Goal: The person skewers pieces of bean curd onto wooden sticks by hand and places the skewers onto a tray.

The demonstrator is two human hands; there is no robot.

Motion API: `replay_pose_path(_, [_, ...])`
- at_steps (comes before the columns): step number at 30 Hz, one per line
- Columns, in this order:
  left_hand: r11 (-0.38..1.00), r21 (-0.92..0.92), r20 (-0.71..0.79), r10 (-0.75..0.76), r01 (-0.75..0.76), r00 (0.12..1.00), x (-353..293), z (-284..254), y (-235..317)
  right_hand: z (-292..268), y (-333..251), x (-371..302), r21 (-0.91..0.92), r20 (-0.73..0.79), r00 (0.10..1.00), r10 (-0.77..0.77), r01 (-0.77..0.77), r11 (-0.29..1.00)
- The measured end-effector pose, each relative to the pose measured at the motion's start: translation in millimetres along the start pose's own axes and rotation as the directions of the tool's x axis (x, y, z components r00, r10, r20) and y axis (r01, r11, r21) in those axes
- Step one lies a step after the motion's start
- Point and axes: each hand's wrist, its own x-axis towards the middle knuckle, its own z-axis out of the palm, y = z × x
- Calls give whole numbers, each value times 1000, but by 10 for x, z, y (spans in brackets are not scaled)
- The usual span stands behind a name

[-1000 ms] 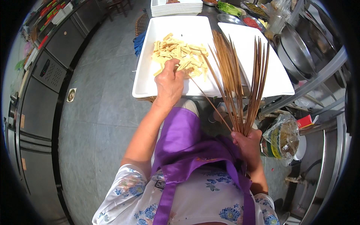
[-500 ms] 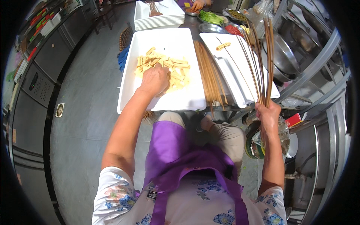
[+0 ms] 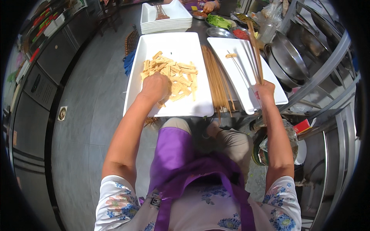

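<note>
My left hand [image 3: 155,87] reaches down into a heap of pale yellow tofu skin pieces [image 3: 179,75] in a white tray [image 3: 169,40]. Its fingers are curled, and the tips are hidden from view. On the right, my right hand [image 3: 266,91] is wrapped round a bundle of wooden skewers [image 3: 255,54], held over a second, smaller white tray [image 3: 221,43]. One tofu skin piece [image 3: 231,56] is on a thin skewer that slants toward that hand. Between the trays lies a row of loose skewers [image 3: 216,82].
Stacked white trays [image 3: 165,27] stand beyond the large tray, the top one holding skewers. Bowls of green leaves [image 3: 218,21] and red food [image 3: 241,34] sit at the far right. Metal basins [image 3: 289,57] and a rack rail [image 3: 323,73] border the right side. Another person's hand [image 3: 211,6] is at the far edge.
My right hand has moved forward and slightly left with the skewers, now over the small tray. The left hand has shifted slightly left and nearer within the heap.
</note>
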Motion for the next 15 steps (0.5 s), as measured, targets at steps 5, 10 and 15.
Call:
replay_pose_path(5, [987, -117, -263, -139, 111, 955, -52, -182, -24, -208, -314, -291, 71, -75, 990, -115, 121, 990])
replay_pose_path(10, [613, -773, -132, -408, 164, 903, -80, -303, -105, -349, -690, -1019, 299, 104, 992, -73, 39, 954])
replay_pose_path(15, [-323, -938, 247, -384, 121, 890, -196, -352, 33, -106, -513, -1680, 429, 359, 933, -24, -142, 892])
